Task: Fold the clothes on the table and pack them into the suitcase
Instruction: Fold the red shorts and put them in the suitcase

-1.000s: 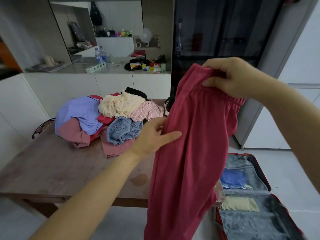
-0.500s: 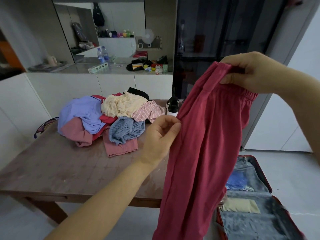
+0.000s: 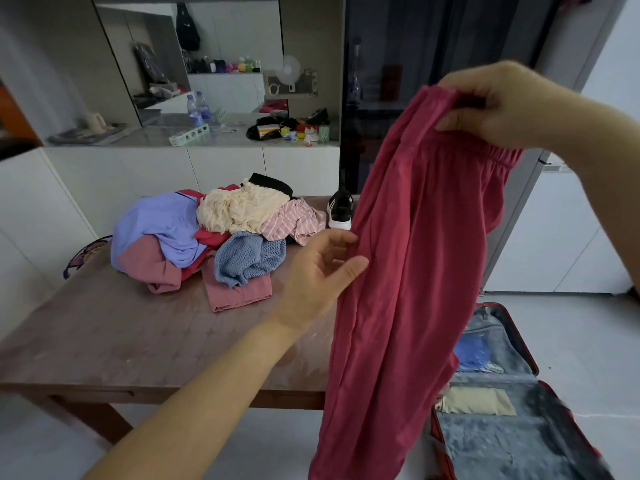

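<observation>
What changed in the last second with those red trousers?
The left hand, which pinched the edge of the red trousers moments ago, has opened its fingers beside it. The right hand keeps its grip on the waistband; the clothes pile and suitcase stayed put.

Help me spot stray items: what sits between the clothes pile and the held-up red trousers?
In the head view: a black-and-white shoe on the table, and the left hand at the red trousers.

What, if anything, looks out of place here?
A black-and-white shoe stands on the table beside the clothes pile, odd among garments waiting to be folded.
</observation>
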